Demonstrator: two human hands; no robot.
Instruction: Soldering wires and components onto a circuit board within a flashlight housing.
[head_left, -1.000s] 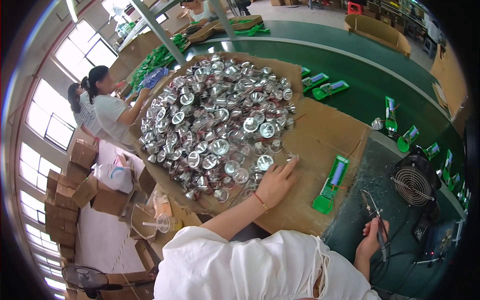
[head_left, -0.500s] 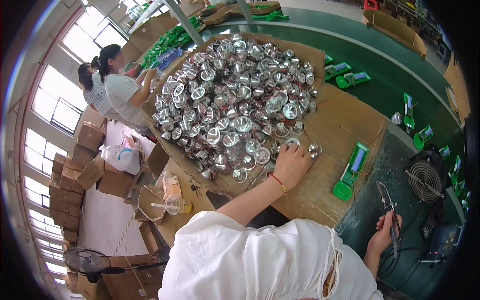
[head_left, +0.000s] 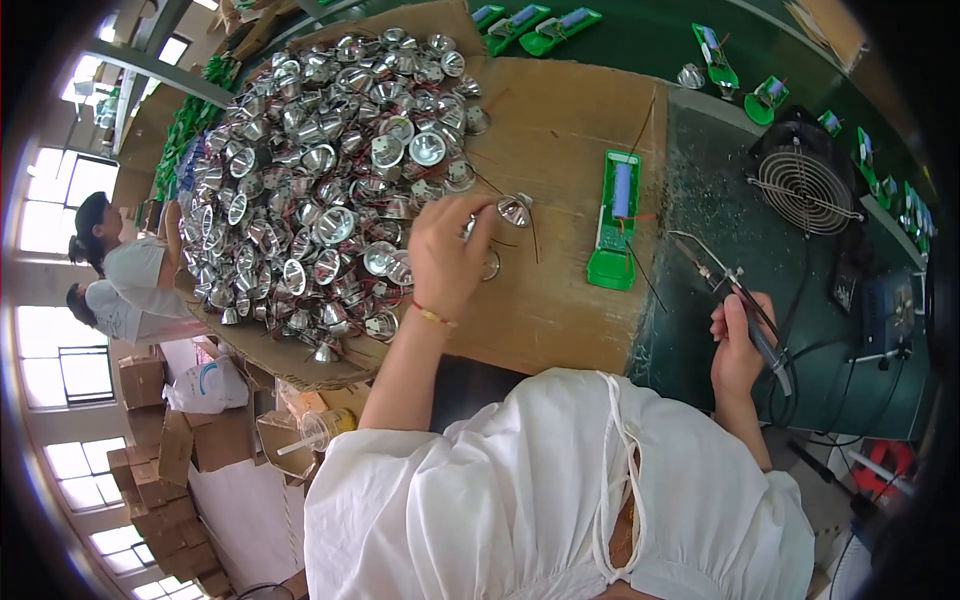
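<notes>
My left hand [head_left: 448, 252] is at the right edge of a big heap of silver lamp reflectors [head_left: 335, 225] with thin wires. Its fingers are curled over a shiny reflector, mostly hidden under them. Just beyond my fingertips, on the cardboard, is another reflector [head_left: 514, 210] with dark leads. My right hand [head_left: 742, 345] grips a soldering iron [head_left: 757, 335] with a thin curved metal tube by its tip, pointing up and left. Between my hands lies an opened green plastic housing [head_left: 612, 265] holding a blue cylindrical battery [head_left: 622, 190], with red and black wires sticking out.
Cardboard [head_left: 560, 320] covers the bench under the parts. A round metal fan guard [head_left: 803, 192] and a blue box [head_left: 893, 310] stand at the right. More green housings [head_left: 560, 30] lie along the far side. Two people work at the far left; a drink cup [head_left: 325, 428] is near my left elbow.
My view has swung, so the bench appears shifted and turned. My left hand has drawn slightly away from the heap, fingers curled on a reflector. The right hand still holds the soldering iron.
</notes>
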